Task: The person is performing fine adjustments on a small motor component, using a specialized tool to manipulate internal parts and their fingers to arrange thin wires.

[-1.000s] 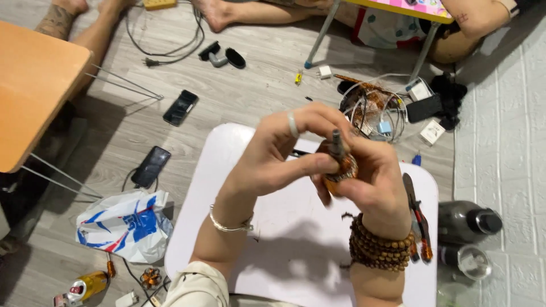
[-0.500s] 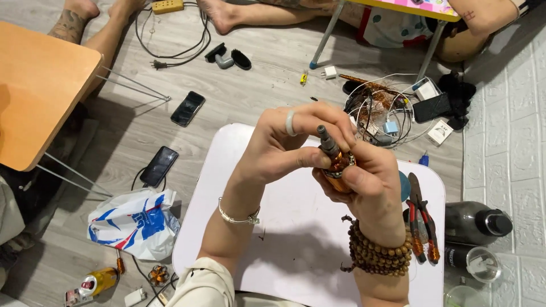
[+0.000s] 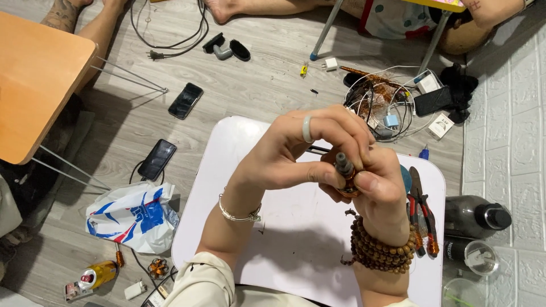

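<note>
A small copper-wound motor rotor (image 3: 345,173) sits above the white tray table (image 3: 296,227), pinched by the left hand (image 3: 296,156) and cradled in the right hand (image 3: 378,190). A slipped grip could drop it beside the pliers (image 3: 424,213).

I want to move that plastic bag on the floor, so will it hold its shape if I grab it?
Probably not: the white and blue plastic bag lies crumpled, so it should flop. It looks thin and likely light, though its contents are hidden.
</note>
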